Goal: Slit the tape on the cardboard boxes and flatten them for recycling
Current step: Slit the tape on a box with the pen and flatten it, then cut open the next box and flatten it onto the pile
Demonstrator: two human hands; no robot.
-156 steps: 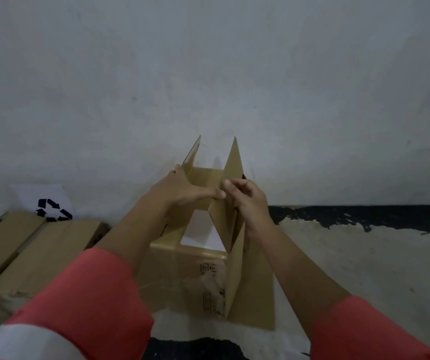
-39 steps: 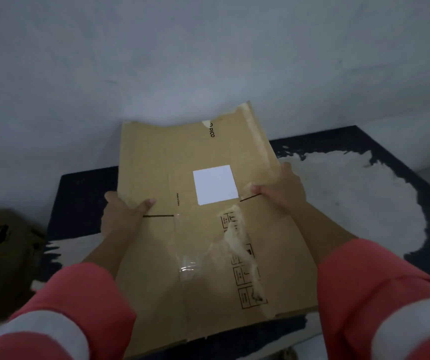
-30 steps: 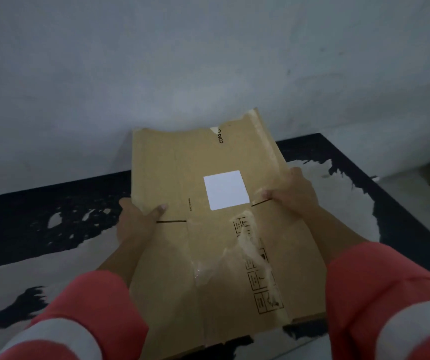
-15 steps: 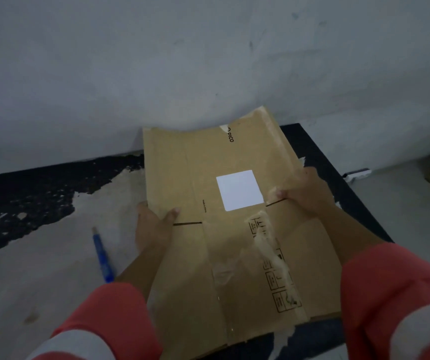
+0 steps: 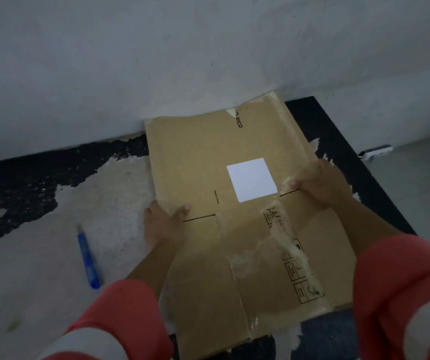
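Flattening is the step I am reading here: the cardboard box (image 5: 200, 162) is being held as a collapsed sheet over the worn surface (image 5: 26, 281), its far edge near the wall. The left hand (image 5: 163, 224) and right hand (image 5: 320, 185) are gripping opposite side edges, thumbs on top. The blue knife (image 5: 87, 258) is lying apart to the left. Next, I am judging, the sheet needs laying aside flat, both hands releasing together.

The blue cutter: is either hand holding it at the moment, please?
No, the blue cutter lies on the floor; the left hand and right hand grip the flattened box.
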